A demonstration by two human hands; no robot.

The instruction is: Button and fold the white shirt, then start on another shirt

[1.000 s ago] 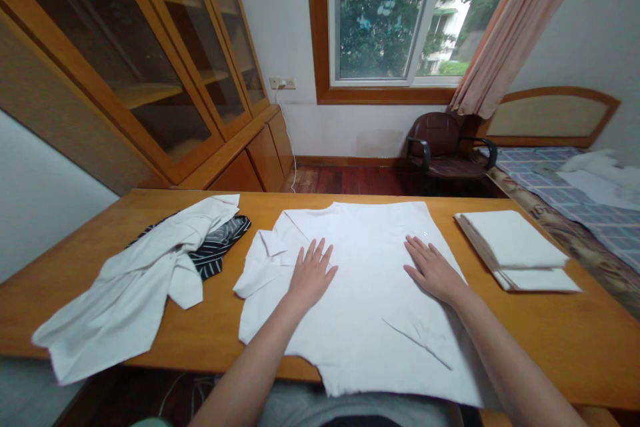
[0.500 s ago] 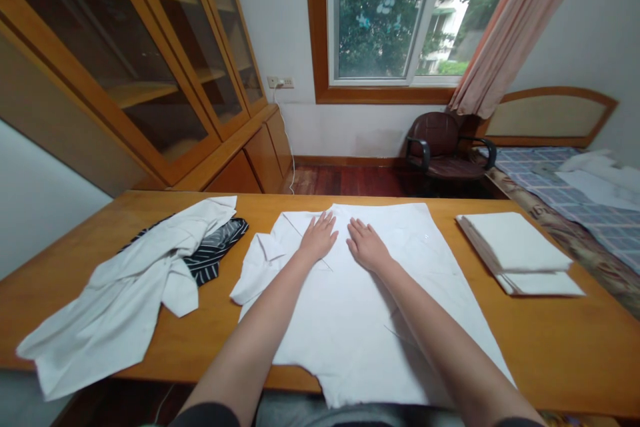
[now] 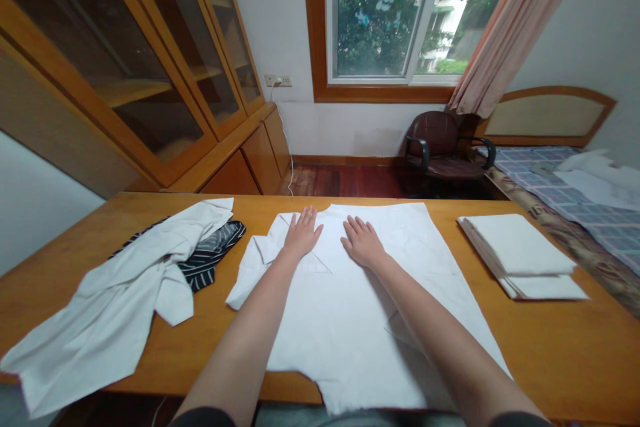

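A white shirt-like garment (image 3: 350, 320) lies spread across the wooden table (image 3: 540, 347), its lower part reaching the near edge. My left hand (image 3: 301, 235) rests flat on its upper left part, fingers spread and pointing away from me. Palm down, my right hand (image 3: 364, 241) presses on the upper middle of the cloth, fingers stretched out too. A gap of bare white fabric separates the two hands. Left of my left hand, a sleeve-like part (image 3: 250, 273) of the garment lies folded and creased. My forearms hide parts of the cloth.
At the left, a rumpled white garment (image 3: 115, 300) lies over a black-and-white striped cloth (image 3: 213, 253) and hangs past the near edge. A folded white stack (image 3: 517, 243) sits at the right. Beyond the table are a glass-door cabinet (image 3: 195, 127), an armchair (image 3: 435, 140) and a bed (image 3: 540, 177).
My left hand has slid left across the garment, widening the gap between my hands. My right hand stays almost in place. The view has shifted slightly.
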